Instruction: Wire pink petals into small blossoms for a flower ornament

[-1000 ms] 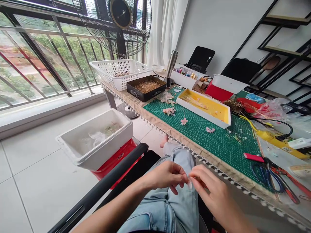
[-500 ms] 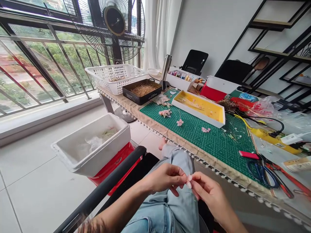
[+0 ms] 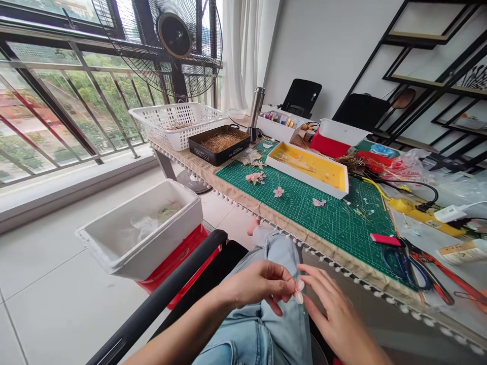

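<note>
Above my lap, my left hand (image 3: 268, 285) pinches a small pale pink petal flower (image 3: 299, 293) between thumb and forefinger. My right hand (image 3: 330, 306) is just to the right of it, fingers stretched and apart, with nothing visibly in them. On the green cutting mat (image 3: 304, 213) lie a single pink flower (image 3: 279, 191), a cluster of pink flowers (image 3: 255, 177) and a little group of loose pink petals (image 3: 319, 202). A white tray with a yellow inside (image 3: 309, 170) holds small petal pieces and stands behind them.
Scissors (image 3: 407, 266) and orange-handled pliers (image 3: 437, 268) lie at the right, beside a yellow power strip (image 3: 426, 215). A black tray (image 3: 218, 144) of dry wire-like strands and a white basket (image 3: 175, 121) stand at the left. A white bin (image 3: 140, 228) sits on the floor.
My right hand has let go of the flower, its fingers spreading and moving slightly right. My left hand keeps its pinch on the flower. The view has shifted a little.
</note>
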Demonstrator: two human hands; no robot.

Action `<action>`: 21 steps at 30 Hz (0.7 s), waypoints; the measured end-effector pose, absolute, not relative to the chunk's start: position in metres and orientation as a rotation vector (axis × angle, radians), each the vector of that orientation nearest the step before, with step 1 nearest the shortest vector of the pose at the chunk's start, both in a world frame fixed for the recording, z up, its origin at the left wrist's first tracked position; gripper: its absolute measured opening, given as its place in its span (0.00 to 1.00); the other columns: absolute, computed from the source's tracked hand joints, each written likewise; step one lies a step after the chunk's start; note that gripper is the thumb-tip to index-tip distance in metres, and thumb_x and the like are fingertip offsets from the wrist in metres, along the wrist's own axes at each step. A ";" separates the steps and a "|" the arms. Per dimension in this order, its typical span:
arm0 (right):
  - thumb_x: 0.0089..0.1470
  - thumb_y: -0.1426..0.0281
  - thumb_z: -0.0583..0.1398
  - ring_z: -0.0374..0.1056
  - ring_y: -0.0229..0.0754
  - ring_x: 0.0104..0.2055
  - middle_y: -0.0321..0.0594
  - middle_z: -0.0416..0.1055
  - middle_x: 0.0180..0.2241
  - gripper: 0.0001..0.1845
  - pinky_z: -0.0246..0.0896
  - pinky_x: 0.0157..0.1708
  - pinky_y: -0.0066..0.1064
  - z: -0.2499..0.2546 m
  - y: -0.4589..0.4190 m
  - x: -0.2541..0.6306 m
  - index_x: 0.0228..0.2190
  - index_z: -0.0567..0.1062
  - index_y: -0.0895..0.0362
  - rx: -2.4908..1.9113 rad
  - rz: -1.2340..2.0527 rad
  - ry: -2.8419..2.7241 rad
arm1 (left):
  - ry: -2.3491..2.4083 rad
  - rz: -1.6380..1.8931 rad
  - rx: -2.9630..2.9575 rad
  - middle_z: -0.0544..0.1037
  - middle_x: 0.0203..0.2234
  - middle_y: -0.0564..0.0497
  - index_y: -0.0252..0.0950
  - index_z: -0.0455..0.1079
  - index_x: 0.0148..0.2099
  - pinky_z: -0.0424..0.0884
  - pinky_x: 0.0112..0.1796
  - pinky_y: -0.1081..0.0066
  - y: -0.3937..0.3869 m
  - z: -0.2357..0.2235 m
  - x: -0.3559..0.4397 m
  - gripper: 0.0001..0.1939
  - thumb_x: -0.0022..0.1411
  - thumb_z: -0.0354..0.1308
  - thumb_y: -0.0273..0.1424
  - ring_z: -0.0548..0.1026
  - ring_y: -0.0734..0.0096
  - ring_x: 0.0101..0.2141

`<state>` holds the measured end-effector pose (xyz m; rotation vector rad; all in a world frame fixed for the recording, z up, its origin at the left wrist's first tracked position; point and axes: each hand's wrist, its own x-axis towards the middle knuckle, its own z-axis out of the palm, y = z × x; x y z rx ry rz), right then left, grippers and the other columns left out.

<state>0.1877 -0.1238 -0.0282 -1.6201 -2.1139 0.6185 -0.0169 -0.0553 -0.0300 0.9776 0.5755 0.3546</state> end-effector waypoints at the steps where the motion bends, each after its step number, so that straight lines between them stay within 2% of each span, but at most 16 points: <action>1: 0.63 0.64 0.53 0.63 0.50 0.57 0.45 0.68 0.54 0.12 0.60 0.53 0.43 -0.028 -0.126 0.186 0.45 0.72 0.50 -1.600 0.609 -2.067 | 0.578 0.358 0.990 0.68 0.21 0.57 0.31 0.70 0.31 0.71 0.27 0.74 -0.055 -0.030 -0.017 0.26 0.46 0.67 0.51 0.67 0.79 0.24; 3: 0.64 0.63 0.50 0.66 0.47 0.54 0.43 0.71 0.51 0.14 0.60 0.52 0.38 -0.025 -0.127 0.181 0.49 0.70 0.49 -1.579 0.746 -1.913 | 0.580 0.359 1.007 0.68 0.21 0.56 0.31 0.70 0.31 0.71 0.28 0.73 -0.056 -0.029 -0.017 0.26 0.47 0.66 0.52 0.67 0.79 0.24; 4: 0.65 0.62 0.50 0.69 0.45 0.50 0.42 0.73 0.47 0.14 0.62 0.49 0.35 -0.023 -0.127 0.178 0.48 0.69 0.49 -1.576 0.865 -1.819 | 0.577 0.356 1.013 0.68 0.21 0.56 0.31 0.69 0.31 0.71 0.28 0.73 -0.056 -0.030 -0.018 0.26 0.47 0.66 0.52 0.67 0.78 0.24; 6: 0.65 0.58 0.50 0.71 0.43 0.40 0.38 0.75 0.38 0.14 0.64 0.41 0.31 -0.019 -0.125 0.171 0.42 0.70 0.51 -1.555 1.092 -1.636 | 0.566 0.350 1.031 0.68 0.22 0.56 0.31 0.70 0.31 0.71 0.29 0.73 -0.056 -0.030 -0.019 0.27 0.47 0.66 0.52 0.67 0.78 0.25; 9: 0.64 0.55 0.51 0.68 0.41 0.33 0.34 0.70 0.29 0.16 0.62 0.35 0.29 -0.016 -0.121 0.165 0.34 0.70 0.53 -1.445 1.310 -1.498 | 0.550 0.357 1.087 0.69 0.23 0.55 0.32 0.71 0.33 0.71 0.29 0.72 -0.058 -0.029 -0.021 0.26 0.49 0.65 0.52 0.67 0.76 0.27; 12: 0.63 0.54 0.53 0.60 0.38 0.29 0.32 0.64 0.25 0.18 0.58 0.31 0.28 -0.018 -0.120 0.163 0.30 0.68 0.54 -1.346 1.458 -1.374 | 0.547 0.354 1.140 0.70 0.24 0.54 0.32 0.71 0.34 0.72 0.30 0.72 -0.059 -0.027 -0.023 0.26 0.50 0.64 0.52 0.68 0.75 0.28; 16: 0.61 0.53 0.57 0.52 0.34 0.25 0.29 0.59 0.22 0.18 0.50 0.26 0.25 -0.022 -0.120 0.161 0.29 0.68 0.55 -1.314 1.597 -1.230 | 0.528 0.306 1.186 0.70 0.25 0.54 0.32 0.72 0.33 0.72 0.30 0.73 -0.059 -0.025 -0.026 0.25 0.51 0.64 0.52 0.68 0.76 0.27; 21: 0.55 0.53 0.62 0.63 0.36 0.28 0.31 0.66 0.23 0.18 0.55 0.29 0.26 -0.025 -0.121 0.151 0.31 0.67 0.54 -1.298 1.669 -1.029 | 0.505 0.274 1.240 0.70 0.25 0.55 0.33 0.73 0.35 0.72 0.31 0.74 -0.059 -0.027 -0.030 0.25 0.53 0.61 0.53 0.69 0.77 0.27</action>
